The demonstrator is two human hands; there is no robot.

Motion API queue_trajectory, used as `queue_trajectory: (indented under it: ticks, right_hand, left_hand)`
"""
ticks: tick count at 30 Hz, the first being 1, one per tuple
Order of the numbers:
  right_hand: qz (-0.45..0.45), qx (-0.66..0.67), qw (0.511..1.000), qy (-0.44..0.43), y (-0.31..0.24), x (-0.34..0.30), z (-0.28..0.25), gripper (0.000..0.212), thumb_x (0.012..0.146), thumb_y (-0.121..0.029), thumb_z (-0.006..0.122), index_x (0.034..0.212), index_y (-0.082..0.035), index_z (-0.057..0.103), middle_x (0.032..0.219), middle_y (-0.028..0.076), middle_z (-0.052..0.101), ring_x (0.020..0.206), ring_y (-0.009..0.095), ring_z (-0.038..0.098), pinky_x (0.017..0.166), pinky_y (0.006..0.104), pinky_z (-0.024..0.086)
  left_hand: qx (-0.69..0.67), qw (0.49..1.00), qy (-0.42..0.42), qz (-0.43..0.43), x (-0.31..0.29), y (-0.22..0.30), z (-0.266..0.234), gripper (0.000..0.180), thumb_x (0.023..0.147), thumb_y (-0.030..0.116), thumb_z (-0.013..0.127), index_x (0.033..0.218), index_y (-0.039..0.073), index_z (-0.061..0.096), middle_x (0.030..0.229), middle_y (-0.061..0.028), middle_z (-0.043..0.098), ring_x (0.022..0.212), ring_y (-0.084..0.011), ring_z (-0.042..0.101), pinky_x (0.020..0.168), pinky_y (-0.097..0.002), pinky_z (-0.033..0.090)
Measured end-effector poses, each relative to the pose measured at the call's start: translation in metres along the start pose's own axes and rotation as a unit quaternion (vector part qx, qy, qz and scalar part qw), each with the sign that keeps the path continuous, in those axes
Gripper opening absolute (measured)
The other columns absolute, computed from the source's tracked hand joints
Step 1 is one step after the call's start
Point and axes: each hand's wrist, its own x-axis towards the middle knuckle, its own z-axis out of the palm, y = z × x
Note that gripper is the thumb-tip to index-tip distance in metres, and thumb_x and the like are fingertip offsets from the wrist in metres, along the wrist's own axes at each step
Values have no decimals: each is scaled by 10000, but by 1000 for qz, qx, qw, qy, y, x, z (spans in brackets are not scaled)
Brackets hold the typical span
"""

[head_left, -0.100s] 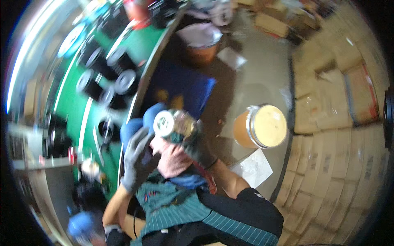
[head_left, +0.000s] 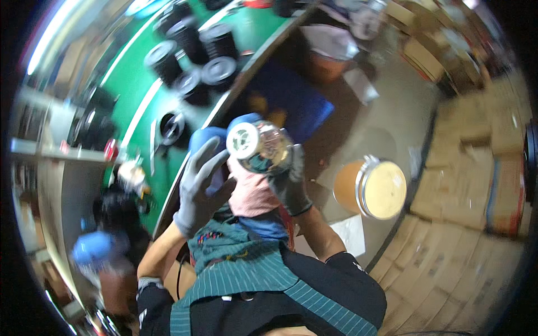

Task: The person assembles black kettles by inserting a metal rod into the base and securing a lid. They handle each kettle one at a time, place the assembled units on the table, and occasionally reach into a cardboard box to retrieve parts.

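Note:
My right hand (head_left: 292,187), in a grey glove, grips the side of a shiny silver rounded vessel (head_left: 272,147) over my lap. The vessel is tilted, with its round white end (head_left: 244,140) toward my left hand; its exact kind is unclear. My left hand (head_left: 203,182), also gloved in grey, is open beside the white end, fingers spread and apart from it. Below the vessel, a pink cloth (head_left: 253,193) lies across my lap, above a green apron (head_left: 241,271).
On the left, a green work surface (head_left: 137,103) holds several black cylindrical containers (head_left: 218,71). A tan drum (head_left: 381,189) with a metal rim stands right of me on the floor. Cardboard boxes (head_left: 454,263) line the right side. A person in a blue cap (head_left: 95,249) is at lower left.
The whole view has turned, shifting the bench and its containers rightward. The vessel appears higher and farther right, still in my right hand. My left hand's fingers have spread wider.

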Motion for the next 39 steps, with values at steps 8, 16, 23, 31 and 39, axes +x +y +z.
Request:
queue_trajectory:
  ticks: [8, 16, 23, 31, 39]
  right_hand:
    - [-265, -824, 464, -186, 44, 25, -6, 722, 1019, -202, 613, 1629, -16, 273, 1577, 235, 454, 1447, 370, 450, 1224, 468, 333]
    - [-23, -615, 724, -311, 119, 20, 63, 693, 1079, -295, 589, 1662, -59, 300, 1526, 158, 509, 1282, 253, 556, 1073, 369, 484]
    - [469, -289, 773, -315, 214, -6, 113, 779, 1093, -479, 521, 1704, -90, 234, 1661, 176, 419, 1497, 309, 454, 1204, 514, 410]
    - [557, -285, 712, -319, 226, 5, 92, 692, 1122, -512, 420, 1645, -65, 350, 1596, 209, 488, 1423, 350, 534, 1199, 525, 436]
    - [541, -298, 739, -270, 205, 14, 65, 724, 1118, -562, 410, 1635, -56, 381, 1560, 192, 538, 1429, 335, 525, 1229, 515, 386]
  left_hand:
    - [8, 962, 270, -43, -59, 3, -45, 553, 913, 288, 863, 1373, 75, 641, 1575, -265, 501, 1348, -382, 631, 1065, -475, 559]
    - [-93, 936, 258, -219, -159, 6, -93, 452, 833, 233, 878, 1214, 27, 748, 1479, -244, 596, 1298, -401, 643, 1097, -426, 517]
    - [-279, 663, 567, -400, -331, 36, -79, 280, 1041, 208, 699, 1209, -13, 733, 1205, -84, 734, 1038, -181, 704, 1013, -345, 553]
    - [-145, 287, 941, -110, -646, 125, -99, 384, 1039, 306, 711, 1325, 62, 631, 1281, -104, 709, 1194, -268, 678, 1119, -400, 538]
    - [-1, 85, 874, -479, -796, 106, 18, 348, 978, 285, 687, 1235, 53, 654, 1195, -92, 714, 1132, -251, 704, 952, -354, 597]
